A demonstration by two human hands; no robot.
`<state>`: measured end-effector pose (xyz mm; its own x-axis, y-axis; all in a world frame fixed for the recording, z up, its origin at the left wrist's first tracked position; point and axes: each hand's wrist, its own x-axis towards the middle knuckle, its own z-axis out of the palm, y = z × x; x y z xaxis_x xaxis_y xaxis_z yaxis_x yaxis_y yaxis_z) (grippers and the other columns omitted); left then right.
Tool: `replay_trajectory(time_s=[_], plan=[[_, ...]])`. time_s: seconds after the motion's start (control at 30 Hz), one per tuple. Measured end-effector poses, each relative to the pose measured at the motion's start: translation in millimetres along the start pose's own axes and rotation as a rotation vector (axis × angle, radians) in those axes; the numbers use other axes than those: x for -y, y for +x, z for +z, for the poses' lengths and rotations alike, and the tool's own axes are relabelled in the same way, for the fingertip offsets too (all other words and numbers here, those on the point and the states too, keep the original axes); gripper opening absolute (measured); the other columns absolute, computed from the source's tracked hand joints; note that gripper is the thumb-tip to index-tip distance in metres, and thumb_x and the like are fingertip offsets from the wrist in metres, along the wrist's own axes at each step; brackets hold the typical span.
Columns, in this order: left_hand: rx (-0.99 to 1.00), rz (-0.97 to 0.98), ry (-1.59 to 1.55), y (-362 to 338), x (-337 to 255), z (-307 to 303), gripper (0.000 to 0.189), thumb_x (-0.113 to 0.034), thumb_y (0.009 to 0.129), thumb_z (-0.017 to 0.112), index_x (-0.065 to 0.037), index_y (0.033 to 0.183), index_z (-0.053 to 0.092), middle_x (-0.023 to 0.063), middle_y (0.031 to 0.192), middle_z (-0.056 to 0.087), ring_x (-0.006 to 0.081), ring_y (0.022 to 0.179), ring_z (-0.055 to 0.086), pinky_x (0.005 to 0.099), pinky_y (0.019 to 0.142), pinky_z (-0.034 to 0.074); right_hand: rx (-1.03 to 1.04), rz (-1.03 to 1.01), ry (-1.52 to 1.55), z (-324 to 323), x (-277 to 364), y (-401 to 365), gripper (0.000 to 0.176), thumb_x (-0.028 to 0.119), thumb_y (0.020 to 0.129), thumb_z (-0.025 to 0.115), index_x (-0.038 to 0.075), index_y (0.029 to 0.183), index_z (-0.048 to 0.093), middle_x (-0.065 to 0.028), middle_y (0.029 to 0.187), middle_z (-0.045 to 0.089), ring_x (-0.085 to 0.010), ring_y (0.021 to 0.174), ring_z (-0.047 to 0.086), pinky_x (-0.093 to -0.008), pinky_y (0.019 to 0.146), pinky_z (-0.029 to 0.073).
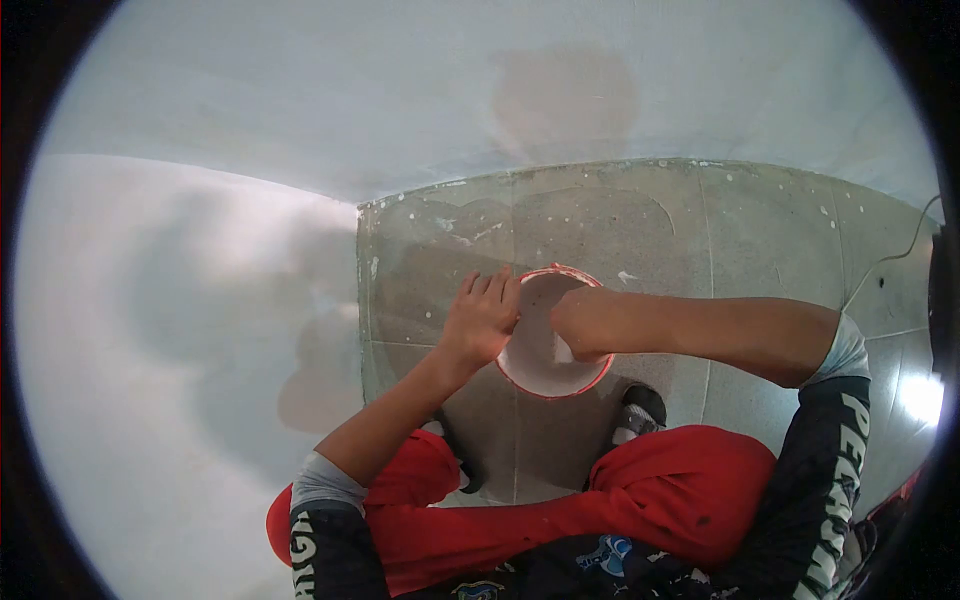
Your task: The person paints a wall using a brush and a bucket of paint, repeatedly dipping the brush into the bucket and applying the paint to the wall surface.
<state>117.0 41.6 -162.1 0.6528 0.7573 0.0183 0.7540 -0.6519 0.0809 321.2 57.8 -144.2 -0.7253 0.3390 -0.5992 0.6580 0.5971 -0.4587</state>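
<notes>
A round bucket with a red rim stands on the tiled floor between my feet, with pale greyish-white material inside. My left hand rests at the bucket's left rim, its fingers extended and slightly apart. Inside the bucket's opening, on the right, is my right hand, closed, with its fingers turned down and mostly hidden. A small whitish patch shows just below that hand; whether it is a held object is unclear.
White walls meet in a corner at the left and run along the far side. The tiled floor has white splatters. A thin cable hangs at the right. My shoes flank the bucket.
</notes>
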Motion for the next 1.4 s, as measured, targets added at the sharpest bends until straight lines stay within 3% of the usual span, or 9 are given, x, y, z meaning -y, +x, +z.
replay_trajectory(time_s=[0.23,0.57,0.67,0.73,0.87,0.97,1.03,1.17,1.4], plan=[[0.012,0.063,0.083,5.8,-0.9,4.3,0.029,-0.016,0.074,0.066,-0.005,0.099,0.056,0.0135,0.100,0.051,0.0338,0.088,0.054,0.0438,0.078,0.050,-0.016,-0.071,-0.026,6.4,-4.2,1.7,0.013,0.005,0.065,0.067,0.000,0.076,0.074,-0.0218,0.079,0.070,-0.0357,0.079,0.070,-0.0433,0.068,0.056],[0.118,-0.019,-0.024,11.7,8.0,5.4,0.020,-0.009,0.080,0.060,-0.005,0.099,0.057,0.0132,0.103,0.053,0.0323,0.097,0.056,0.0461,0.066,0.055,-0.062,-0.054,0.012,7.0,-4.4,-4.1,0.012,0.004,0.065,0.068,-0.001,0.074,0.073,-0.0224,0.076,0.069,-0.0356,0.076,0.070,-0.0434,0.068,0.055],[-0.048,0.084,-0.114,14.2,31.4,12.1,0.024,-0.008,0.082,0.059,-0.004,0.105,0.055,0.0177,0.096,0.057,0.0345,0.091,0.060,0.0475,0.066,0.054,-0.043,-0.048,-0.006,6.3,-2.3,0.6,0.012,0.005,0.064,0.069,0.000,0.074,0.074,-0.0216,0.076,0.069,-0.0356,0.076,0.070,-0.0433,0.068,0.056],[0.154,-0.425,-0.528,22.4,35.5,-15.8,0.014,-0.013,0.087,0.062,-0.001,0.093,0.058,0.0171,0.085,0.062,0.0350,0.085,0.063,0.0421,0.070,0.053,-0.033,-0.038,-0.014,7.7,0.3,5.9,0.012,0.006,0.064,0.070,0.001,0.074,0.074,-0.0209,0.076,0.069,-0.0356,0.076,0.070,-0.0432,0.068,0.056],[0.137,-0.532,-0.535,4.2,80.8,4.0,0.011,-0.010,0.090,0.059,-0.001,0.095,0.063,0.0178,0.084,0.066,0.0314,0.080,0.067,0.0379,0.074,0.052,-0.015,-0.032,-0.079,8.2,1.4,11.6,0.016,0.008,0.066,0.071,0.008,0.080,0.078,-0.0154,0.086,0.073,-0.0298,0.082,0.071,-0.0423,0.072,0.057],[0.357,-0.350,-0.152,-7.2,95.2,12.2,0.016,-0.010,0.090,0.060,-0.001,0.104,0.063,0.0197,0.091,0.068,0.0289,0.085,0.068,0.0358,0.076,0.052,-0.024,-0.051,-0.066,5.0,3.0,7.4,0.015,0.008,0.065,0.071,0.007,0.079,0.078,-0.0159,0.083,0.073,-0.0302,0.079,0.071,-0.0423,0.070,0.057],[0.388,-0.545,-0.670,-1.7,78.9,-1.3,0.019,-0.012,0.091,0.061,0.001,0.105,0.062,0.0228,0.092,0.067,0.0321,0.088,0.068,0.0379,0.076,0.053,-0.032,-0.042,-0.037,7.2,0.5,6.3,0.015,0.008,0.065,0.071,0.006,0.078,0.077,-0.0163,0.082,0.072,-0.0309,0.077,0.071,-0.0423,0.069,0.056],[0.276,-0.360,-0.724,11.8,39.5,-23.6,0.020,-0.016,0.091,0.062,0.001,0.101,0.061,0.0235,0.091,0.067,0.0348,0.086,0.068,0.0392,0.075,0.053,-0.106,-0.135,0.028,15.7,-6.6,5.8,0.015,0.009,0.063,0.072,0.004,0.077,0.076,-0.0172,0.078,0.071,-0.0336,0.074,0.071,-0.0429,0.066,0.056],[0.360,-0.184,-0.206,39.9,9.9,-26.1,0.023,-0.023,0.088,0.063,-0.002,0.093,0.054,0.0196,0.079,0.065,0.0414,0.076,0.064,0.0495,0.069,0.051,-0.156,-0.138,0.055,14.8,-3.3,-3.8,0.015,0.010,0.062,0.073,0.004,0.075,0.076,-0.0187,0.078,0.071,-0.0336,0.076,0.071,-0.0454,0.067,0.056]])
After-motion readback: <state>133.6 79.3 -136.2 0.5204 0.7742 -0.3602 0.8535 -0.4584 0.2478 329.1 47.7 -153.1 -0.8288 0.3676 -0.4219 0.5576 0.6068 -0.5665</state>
